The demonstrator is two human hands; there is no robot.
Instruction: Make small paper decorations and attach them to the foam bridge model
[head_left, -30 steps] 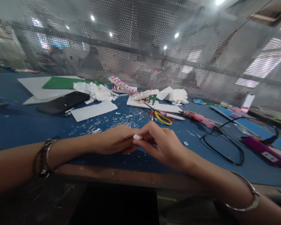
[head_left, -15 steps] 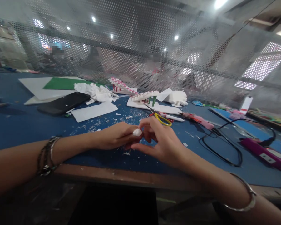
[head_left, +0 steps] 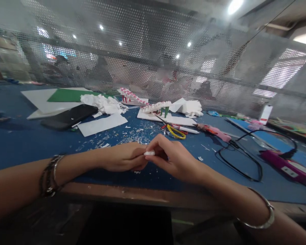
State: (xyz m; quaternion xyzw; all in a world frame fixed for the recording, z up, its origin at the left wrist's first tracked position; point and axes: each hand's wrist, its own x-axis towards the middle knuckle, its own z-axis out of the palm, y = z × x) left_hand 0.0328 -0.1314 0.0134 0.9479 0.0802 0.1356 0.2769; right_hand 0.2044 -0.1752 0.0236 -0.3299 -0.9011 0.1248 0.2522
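Low over the near side of the blue table, my two hands meet at the fingertips. A small white piece (head_left: 149, 153) lies between them; it could be folded paper or foam, I cannot tell which. My right hand (head_left: 177, 158) pinches it between thumb and forefinger. Closed fingers of my left hand (head_left: 126, 156) grip its other end, palm down, with the fingertips partly hidden. Beyond the hands are yellow-handled scissors (head_left: 177, 132) and a white pen (head_left: 188, 129). White scraps are scattered on the tabletop around them.
Two small white-and-pink models (head_left: 156, 107) stand at the back, beside crumpled white paper (head_left: 104, 103). A black phone (head_left: 70, 116) and white sheets lie left. To the right are a pink-and-red tool (head_left: 216, 132), a black cable (head_left: 244, 175) and a purple power strip (head_left: 287, 166).
My right thumb and forefinger have closed on the white piece, which showed on my left fingertips before. Both hands sit slightly lower in view.
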